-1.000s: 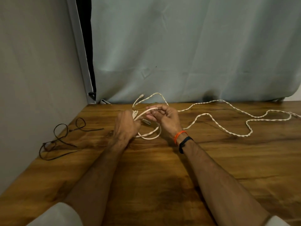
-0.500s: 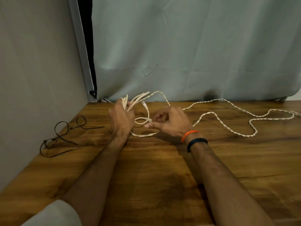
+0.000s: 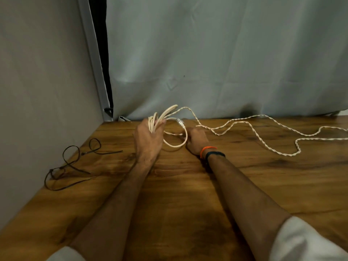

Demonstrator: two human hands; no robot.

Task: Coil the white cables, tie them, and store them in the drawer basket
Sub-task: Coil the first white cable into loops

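Your white cable point(image 3: 250, 129) is half gathered: several loops bunched at the far-left centre of the wooden surface point(image 3: 188, 194), w/ one loop hanging down onto the wood and a clear plug end point(image 3: 180, 122) sticking out just right of the bunch. The rest, a twisted run, snakes off to the right across the surface and out of frame.

Your left hand point(image 3: 148, 140) is raised, fingers curled round the loop bunch, gripping it. Your right hand point(image 3: 196, 140) sits low on the surface just right of the hanging loop, fingers bent toward a strand near it; can't tell whether it's actually pinching the cable, fingertips are hidden. Orange band point(image 3: 208, 149) and black band point(image 3: 214, 154) on your right wrist; white sleeves point(image 3: 301, 242) at both elbows.

Off to the left, well apart from the cable, black zip ties point(image 3: 73, 162) lie looped on the surface near the grey wall. Pale curtain point(image 3: 226, 53) hangs behind the far edge.
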